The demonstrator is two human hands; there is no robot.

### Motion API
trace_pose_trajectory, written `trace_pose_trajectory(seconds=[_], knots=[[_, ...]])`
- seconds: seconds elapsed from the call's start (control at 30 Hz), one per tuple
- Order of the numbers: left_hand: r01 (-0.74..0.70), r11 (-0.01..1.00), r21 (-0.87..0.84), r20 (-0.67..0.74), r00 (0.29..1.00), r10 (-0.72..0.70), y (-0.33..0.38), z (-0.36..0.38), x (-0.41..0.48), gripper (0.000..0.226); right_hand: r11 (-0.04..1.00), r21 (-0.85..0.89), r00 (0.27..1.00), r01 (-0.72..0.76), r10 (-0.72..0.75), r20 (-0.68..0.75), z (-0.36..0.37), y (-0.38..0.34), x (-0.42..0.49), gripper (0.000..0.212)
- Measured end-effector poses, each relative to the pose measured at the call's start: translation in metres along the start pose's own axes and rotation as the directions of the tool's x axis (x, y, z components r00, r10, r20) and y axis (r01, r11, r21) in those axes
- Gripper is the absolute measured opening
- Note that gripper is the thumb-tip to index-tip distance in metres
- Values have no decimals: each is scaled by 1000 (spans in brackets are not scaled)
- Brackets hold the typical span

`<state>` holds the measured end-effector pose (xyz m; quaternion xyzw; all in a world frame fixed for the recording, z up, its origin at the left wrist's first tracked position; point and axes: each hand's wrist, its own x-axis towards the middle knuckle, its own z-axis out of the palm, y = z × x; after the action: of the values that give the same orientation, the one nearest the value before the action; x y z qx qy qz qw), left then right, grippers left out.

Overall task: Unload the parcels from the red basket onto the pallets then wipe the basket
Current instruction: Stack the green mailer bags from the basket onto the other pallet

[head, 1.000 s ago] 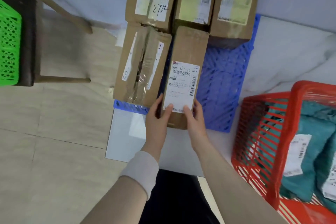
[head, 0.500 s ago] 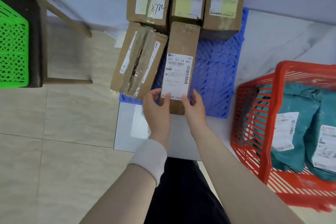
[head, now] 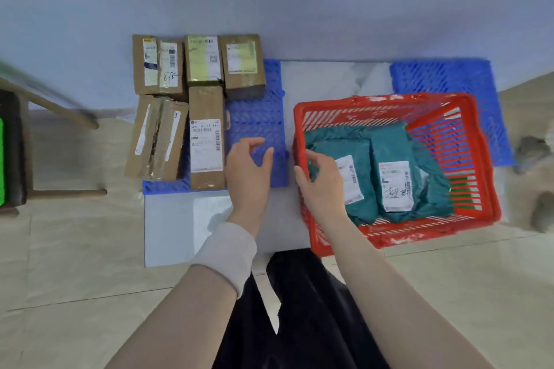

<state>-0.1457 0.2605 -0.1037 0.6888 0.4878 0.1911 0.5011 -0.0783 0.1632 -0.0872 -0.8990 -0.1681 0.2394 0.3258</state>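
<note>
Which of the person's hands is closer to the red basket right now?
Right. The right hand reaches over the near-left rim of the red basket, above a teal parcel. The left hand hovers open over the blue pallet, left of the basket.

Five brown boxes (head: 207,138) are lying flat on the left blue pallet (head: 257,123); teal bags (head: 389,171) are filling the red basket (head: 479,159).

Left hand (head: 250,172) and right hand (head: 322,181) hover empty, fingers loosely curled (both forearms extended forward).
</note>
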Motion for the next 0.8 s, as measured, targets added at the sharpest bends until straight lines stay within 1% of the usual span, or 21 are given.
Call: trace_pose_trajectory(seconds=[0.07,0.17,0.23,0.3,0.37,0.43,0.5,0.6,0.73,0.8], knots=[[-39,998,43,28,999,38,16,27,-14,17,999,-1,999,-35,35,-27,-29,23,1,42],[-67,991,116,82,995,57,35,76,-39,19,997,4,996,-81,81,-26,-70,64,8,42],[-55,985,166,112,993,37,43,112,-56,20,995,-8,995,-96,96,1,-95,93,16,43],[-24,985,168,136,991,1,50,146,-73,20,995,-35,995,-93,95,37,-120,122,28,45],[-2,983,186,187,982,-33,55,175,-88,19,990,-55,991,-126,129,47,-144,148,37,47],[27,974,224,224,971,-78,56,195,-99,21,978,-49,975,-203,206,81,-163,169,42,49],[85,966,245,234,962,-144,57,207,-103,23,962,-64,954,-265,271,131,-178,187,48,54],[167,956,242,248,942,-227,52,222,-101,26,946,-122,931,-302,320,177,-192,205,61,63],[288,922,257,335,869,-365,40,247,-89,36,922,-107,908,-371,385,168,-199,230,74,70],[361,884,296,349,821,-452,34,261,-86,42,908,-144,886,-394,417,202,-198,244,82,71]])
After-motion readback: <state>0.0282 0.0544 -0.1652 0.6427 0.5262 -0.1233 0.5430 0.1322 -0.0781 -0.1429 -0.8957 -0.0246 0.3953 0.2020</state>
